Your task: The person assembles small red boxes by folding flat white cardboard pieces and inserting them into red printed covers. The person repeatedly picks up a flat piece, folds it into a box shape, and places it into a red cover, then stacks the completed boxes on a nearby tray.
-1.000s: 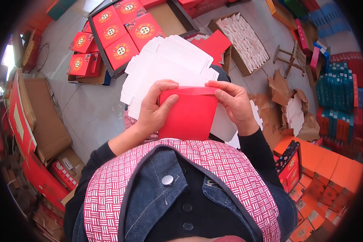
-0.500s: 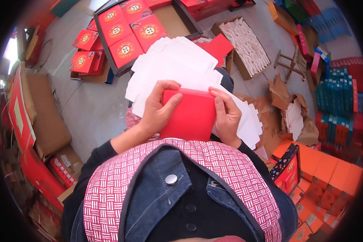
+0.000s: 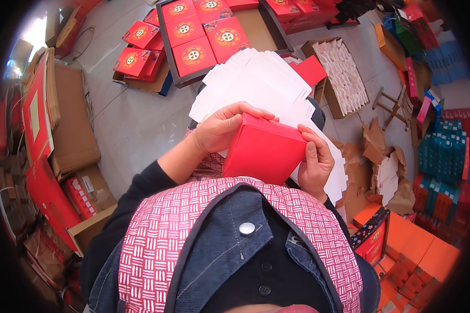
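A plain red cardboard box (image 3: 265,150) is held between my hands just above my lap, tilted a little. My left hand (image 3: 227,124) grips its upper left corner, with the fingers running along the far edge. At the right side, my right hand (image 3: 316,159) pinches it between thumb and curled fingers. Beneath the box and hands lies a stack of white flat box blanks (image 3: 256,81) across my knees. The box's underside is hidden.
Ahead stands a dark-rimmed tray (image 3: 258,31) with red patterned boxes; more such boxes (image 3: 136,60) sit left of it. A carton of white-wrapped pieces (image 3: 342,78), a small wooden stool (image 3: 391,107) and torn brown paper (image 3: 373,141) are right. Orange boxes (image 3: 420,248) fill the lower right.
The red box has tilted, and its far side now shows more depth. My left hand has slid further along the far edge. The whole view has shifted slightly.
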`<state>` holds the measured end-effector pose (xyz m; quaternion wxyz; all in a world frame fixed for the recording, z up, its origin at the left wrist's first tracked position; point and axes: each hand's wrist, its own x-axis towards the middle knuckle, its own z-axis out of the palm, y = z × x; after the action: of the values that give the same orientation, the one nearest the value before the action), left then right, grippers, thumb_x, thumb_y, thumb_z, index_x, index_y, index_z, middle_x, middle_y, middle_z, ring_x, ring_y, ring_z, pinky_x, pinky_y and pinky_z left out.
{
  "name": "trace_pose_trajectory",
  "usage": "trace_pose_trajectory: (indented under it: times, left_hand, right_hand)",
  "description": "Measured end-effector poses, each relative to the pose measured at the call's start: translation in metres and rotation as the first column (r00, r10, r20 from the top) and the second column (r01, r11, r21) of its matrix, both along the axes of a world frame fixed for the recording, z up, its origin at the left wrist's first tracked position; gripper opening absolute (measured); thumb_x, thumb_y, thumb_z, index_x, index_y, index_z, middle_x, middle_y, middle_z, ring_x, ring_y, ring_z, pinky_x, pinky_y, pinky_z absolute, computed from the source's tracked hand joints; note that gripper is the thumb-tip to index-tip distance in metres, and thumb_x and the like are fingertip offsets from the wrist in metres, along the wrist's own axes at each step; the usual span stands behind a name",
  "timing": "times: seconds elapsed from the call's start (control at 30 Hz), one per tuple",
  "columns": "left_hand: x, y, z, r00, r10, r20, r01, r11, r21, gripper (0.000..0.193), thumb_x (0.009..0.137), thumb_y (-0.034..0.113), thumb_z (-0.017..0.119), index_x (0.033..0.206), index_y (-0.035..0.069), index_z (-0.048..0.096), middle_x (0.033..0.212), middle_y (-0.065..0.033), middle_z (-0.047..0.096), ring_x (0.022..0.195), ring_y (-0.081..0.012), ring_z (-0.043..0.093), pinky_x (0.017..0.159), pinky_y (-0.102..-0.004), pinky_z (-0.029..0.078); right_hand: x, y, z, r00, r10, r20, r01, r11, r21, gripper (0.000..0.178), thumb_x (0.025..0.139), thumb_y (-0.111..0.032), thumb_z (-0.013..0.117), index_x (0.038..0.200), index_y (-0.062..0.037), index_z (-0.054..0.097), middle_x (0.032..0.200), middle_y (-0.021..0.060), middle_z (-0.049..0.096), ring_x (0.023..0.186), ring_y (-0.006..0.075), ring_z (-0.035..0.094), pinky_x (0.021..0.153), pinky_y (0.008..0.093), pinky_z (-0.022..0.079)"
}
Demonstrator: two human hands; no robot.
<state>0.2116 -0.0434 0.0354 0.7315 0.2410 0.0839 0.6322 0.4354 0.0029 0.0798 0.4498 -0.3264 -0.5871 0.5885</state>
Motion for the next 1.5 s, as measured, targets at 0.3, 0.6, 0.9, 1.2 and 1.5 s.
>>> trace_pose_trajectory:
  times: [0.3,0.6,0.9,1.2,1.5]
  left_hand:
    - [0.008,0.000,-0.002,1.000,0.005,0.015,-0.006,0.997,0.074,0.021,0.092,0.025,0.059,0.106,0.010,0.059,0.126,-0.0197,0.053,0.133,-0.0367,0.036,0.107,-0.0504,0.034]
    - [0.002,0.001,-0.001,0.998,0.009,-0.060,0.000,0.989,0.150,0.014,0.094,0.018,0.057,0.102,0.008,0.061,0.118,-0.0187,0.059,0.132,-0.0363,0.039,0.107,-0.0503,0.033]
    - [0.011,-0.018,0.018,0.681,0.387,-0.622,-0.313,0.921,0.230,0.015,0.092,0.012,0.057,0.105,0.005,0.057,0.120,-0.0125,0.056,0.114,-0.0203,0.051,0.099,-0.0349,0.038]
    - [-0.019,0.035,0.056,0.932,0.227,-0.283,-0.333,0.846,-0.417,0.023,0.095,0.022,0.055,0.110,0.005,0.055,0.103,-0.0065,0.062,0.087,-0.0135,0.063,0.075,-0.0279,0.054]
    - [-0.040,0.053,0.081,0.885,0.349,-0.307,-0.437,0.851,-0.293,0.032,0.089,0.024,0.065,0.111,0.002,0.057,0.108,-0.0123,0.064,0.093,-0.0213,0.065,0.081,-0.0384,0.054]
  right_hand:
    - [0.004,-0.005,0.000,1.000,-0.005,0.005,0.005,1.000,0.002,0.020,0.097,-0.011,0.050,0.107,0.0029,0.061,0.118,0.0190,0.061,0.109,0.0233,0.058,0.096,0.0335,0.044]
    - [0.005,-0.005,-0.002,1.000,0.023,-0.011,-0.023,1.000,0.002,0.015,0.096,-0.010,0.052,0.101,0.0010,0.061,0.112,0.0163,0.063,0.105,0.0209,0.058,0.094,0.0320,0.044]
    - [0.008,0.003,-0.002,0.987,0.135,0.091,-0.125,0.986,-0.107,0.022,0.098,-0.009,0.047,0.115,0.0015,0.057,0.125,0.0167,0.056,0.116,0.0208,0.053,0.098,0.0319,0.041]
    - [-0.028,0.100,0.057,0.813,-0.047,0.580,-0.545,0.285,0.788,0.054,0.073,-0.006,0.070,0.124,-0.0050,0.052,0.128,0.0129,0.055,0.124,0.0325,0.049,0.106,0.0455,0.035]
    - [-0.081,0.117,0.044,0.937,0.345,-0.061,-0.350,0.914,-0.206,0.041,0.084,-0.005,0.067,0.122,0.0001,0.051,0.114,0.0079,0.060,0.096,0.0161,0.062,0.082,0.0296,0.053]
